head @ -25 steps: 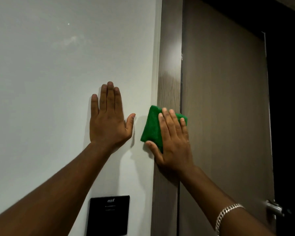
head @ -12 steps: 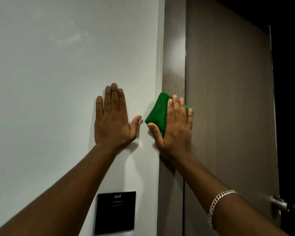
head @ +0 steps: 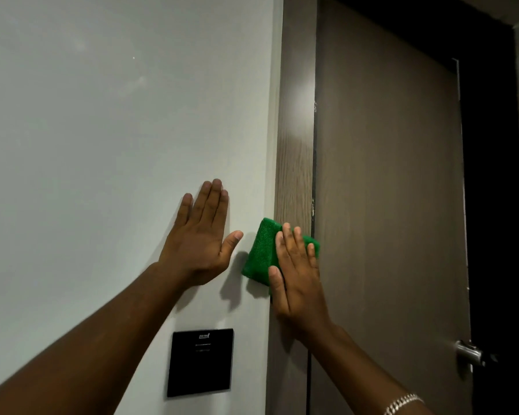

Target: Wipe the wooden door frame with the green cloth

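Note:
A vertical wooden door frame (head: 295, 151) runs between the pale wall and the brown door. My right hand (head: 297, 274) lies flat on a folded green cloth (head: 261, 253) and presses it against the frame at mid height; the cloth's left part sticks out over the wall edge. My left hand (head: 200, 235) rests flat on the wall just left of the cloth, fingers up and apart, holding nothing.
A black square panel (head: 200, 362) is mounted on the pale wall (head: 102, 145) below my left hand. The brown door (head: 387, 205) stands to the right of the frame, with a metal handle (head: 469, 353) at its lower right and a dark gap beyond it.
My right hand and the cloth slid up the frame, then came back down lower on it. My left hand stayed flat on the wall.

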`<state>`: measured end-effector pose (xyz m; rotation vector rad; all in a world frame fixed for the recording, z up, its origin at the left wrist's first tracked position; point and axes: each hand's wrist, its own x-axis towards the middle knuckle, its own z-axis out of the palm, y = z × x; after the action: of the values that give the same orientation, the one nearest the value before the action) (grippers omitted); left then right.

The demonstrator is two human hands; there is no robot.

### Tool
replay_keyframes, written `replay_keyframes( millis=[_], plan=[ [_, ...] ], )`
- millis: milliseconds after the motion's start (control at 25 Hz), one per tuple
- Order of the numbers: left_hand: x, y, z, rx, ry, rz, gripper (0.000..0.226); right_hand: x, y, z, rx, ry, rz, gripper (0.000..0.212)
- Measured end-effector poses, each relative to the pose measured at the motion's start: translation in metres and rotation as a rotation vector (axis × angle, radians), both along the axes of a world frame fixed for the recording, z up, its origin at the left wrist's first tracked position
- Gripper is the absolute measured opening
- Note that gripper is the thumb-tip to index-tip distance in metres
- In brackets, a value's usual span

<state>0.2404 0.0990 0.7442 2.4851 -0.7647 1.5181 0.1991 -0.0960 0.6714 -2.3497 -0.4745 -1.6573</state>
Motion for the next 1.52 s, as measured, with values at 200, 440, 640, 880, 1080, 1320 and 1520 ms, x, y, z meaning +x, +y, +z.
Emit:
replay_keyframes(
  millis=[200, 440, 640, 880, 1080, 1320, 1520],
  plan=[
    [-0.038, -0.050, -0.045, -0.263, 0.263, -0.375, 0.071, -0.028, -0.004, -0.008, 0.132, 0.141, 0.200, 0.065],
    [-0.059, -0.084, -0.088, -0.713, 0.301, -0.477, 0.033, -0.041, -0.003, -0.028, 0.556, 0.157, 0.149, 0.084],
    [-0.079, -0.075, -0.137, -0.849, 0.552, -0.678, 0.031, -0.066, -0.017, -0.082, 0.795, 0.282, 0.385, 0.076],
    [-0.111, -0.072, -0.276, -0.970, 0.830, -0.575, 0.028, -0.102, -0.009, -0.216, 0.957, 0.505, 0.332, 0.045],
    [-0.149, -0.074, -0.448, -0.988, 1.182, -0.203, 0.031, -0.138, -0.006, -0.374, 1.018, 0.871, 0.023, 0.049],
    [-0.198, -0.060, -0.655, -0.958, 1.697, 0.109, 0.030, -0.187, 0.003, -0.582, 1.079, 1.274, -0.264, 0.041],
    [-0.214, -0.070, -0.723, -0.997, 1.781, 0.062, 0.040, -0.183, -0.010, -0.671, 1.010, 1.378, -0.302, 0.041]
  ],
)
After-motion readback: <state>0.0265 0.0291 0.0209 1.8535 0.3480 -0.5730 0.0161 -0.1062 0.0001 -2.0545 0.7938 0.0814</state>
